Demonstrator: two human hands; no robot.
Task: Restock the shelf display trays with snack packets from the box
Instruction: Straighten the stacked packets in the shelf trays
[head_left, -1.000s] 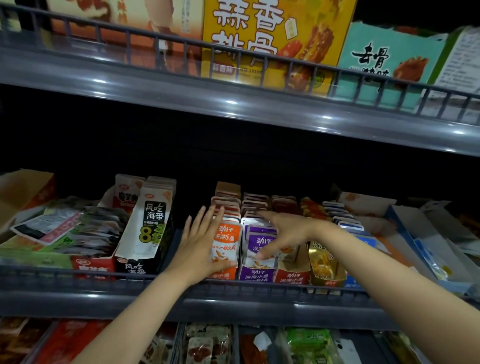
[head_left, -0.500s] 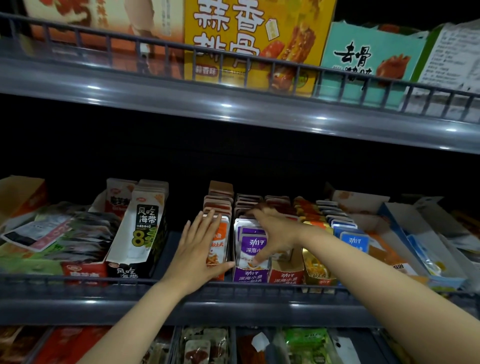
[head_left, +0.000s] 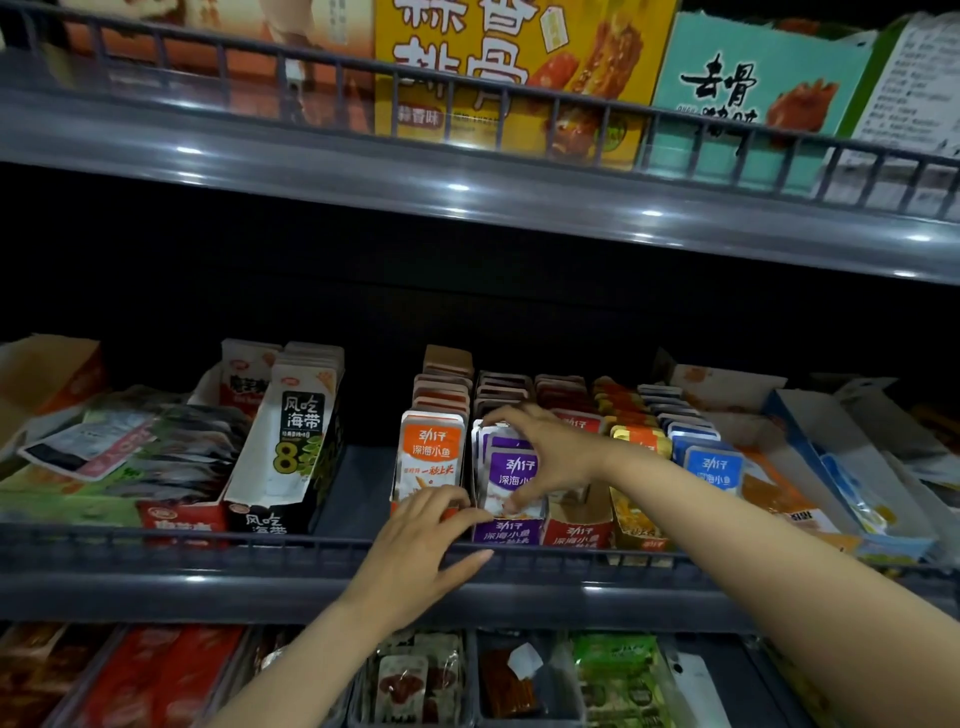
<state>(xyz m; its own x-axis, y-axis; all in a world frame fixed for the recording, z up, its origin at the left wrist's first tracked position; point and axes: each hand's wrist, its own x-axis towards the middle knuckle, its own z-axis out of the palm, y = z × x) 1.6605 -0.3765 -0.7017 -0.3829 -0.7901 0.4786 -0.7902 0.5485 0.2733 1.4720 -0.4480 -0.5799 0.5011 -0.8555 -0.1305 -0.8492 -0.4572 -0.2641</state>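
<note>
On the middle shelf stand narrow display trays of small fish snack packets. My right hand (head_left: 553, 457) spans the front purple packets (head_left: 511, 465) in the purple tray (head_left: 506, 535), with its fingers over their tops and its thumb at their lower edge. My left hand (head_left: 421, 551) rests with bent fingers on the low front of the orange tray, just below the front orange packet (head_left: 431, 452). Its thumb lies along the shelf rail (head_left: 208, 545). No supply box shows clearly.
Red (head_left: 576, 535), gold and blue packet (head_left: 711, 467) trays stand right of the purple one. A tall seaweed box (head_left: 296, 431) leans to the left across a bare gap. Opened cartons (head_left: 841, 467) lie at far right. The upper shelf (head_left: 467, 197) overhangs; more snacks fill the shelf below.
My left hand slid down from the face of the orange packets to the tray's front edge. My right hand stayed on the purple packets and closed around them.
</note>
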